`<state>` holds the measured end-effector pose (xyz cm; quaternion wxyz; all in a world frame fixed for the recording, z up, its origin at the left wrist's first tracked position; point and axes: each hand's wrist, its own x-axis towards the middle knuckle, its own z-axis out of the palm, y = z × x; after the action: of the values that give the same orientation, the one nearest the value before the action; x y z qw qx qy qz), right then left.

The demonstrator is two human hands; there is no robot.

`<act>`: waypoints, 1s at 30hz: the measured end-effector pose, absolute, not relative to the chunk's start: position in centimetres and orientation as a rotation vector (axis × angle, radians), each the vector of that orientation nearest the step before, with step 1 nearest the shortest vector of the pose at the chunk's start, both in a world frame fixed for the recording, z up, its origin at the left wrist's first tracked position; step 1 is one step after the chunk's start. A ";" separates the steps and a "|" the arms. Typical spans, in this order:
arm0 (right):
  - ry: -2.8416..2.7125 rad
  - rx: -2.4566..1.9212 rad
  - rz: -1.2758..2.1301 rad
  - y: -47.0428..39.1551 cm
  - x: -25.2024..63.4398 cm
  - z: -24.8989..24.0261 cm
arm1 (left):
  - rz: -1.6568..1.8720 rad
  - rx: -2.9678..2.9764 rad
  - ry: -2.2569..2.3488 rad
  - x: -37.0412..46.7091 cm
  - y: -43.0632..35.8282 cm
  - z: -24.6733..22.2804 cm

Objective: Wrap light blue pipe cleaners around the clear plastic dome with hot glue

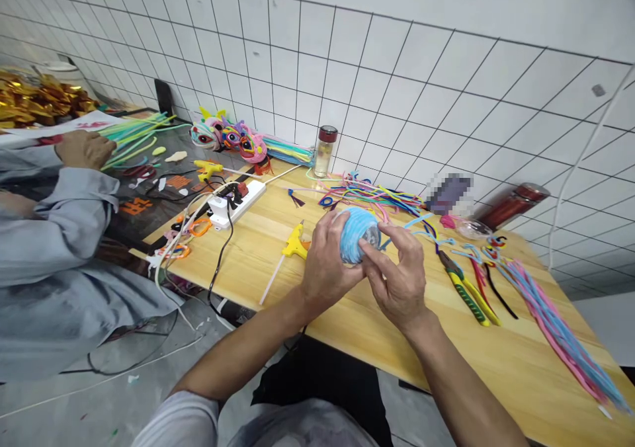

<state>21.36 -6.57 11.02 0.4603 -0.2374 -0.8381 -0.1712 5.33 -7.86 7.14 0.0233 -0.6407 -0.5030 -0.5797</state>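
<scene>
A ball wound in light blue pipe cleaner point(353, 234) is held up over the table's front part. One side of it shows a clear, see-through patch without winding. My left hand point(325, 258) wraps round the ball from the left. From the right, my right hand point(399, 268) presses thumb and fingertips against the ball's rim and bare patch. A loose light blue pipe cleaner end point(417, 220) sticks out to the right behind my right fingers. Left of my hands lies a yellow hot glue gun point(296, 241) with a glue stick in its back.
Pliers point(466, 291) and pink and blue pipe cleaners point(560, 334) lie to the right. Behind are more pipe cleaners point(372, 194), a glass bottle point(325, 151) and a red flask point(516, 205). A power strip point(238, 203) with cables is left, near a co-worker's hand point(85, 149).
</scene>
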 end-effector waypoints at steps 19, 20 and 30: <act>-2.042 -0.599 -0.230 -4.1 21.6 10.7 | -1.662 -2.123 -1.746 6.0 -7.4 6.1; -2.036 -0.597 -0.226 -4.0 21.6 10.6 | -1.667 -2.134 -1.740 6.0 -7.2 6.2; -1.931 -0.628 -0.279 -0.6 22.3 13.1 | -1.599 -2.254 -1.643 5.9 -3.5 11.0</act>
<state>22.25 -0.58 13.07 0.5191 -0.2619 -0.8052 -0.1163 5.92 -3.51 10.96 -0.0368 -0.7006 -0.5108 -0.4969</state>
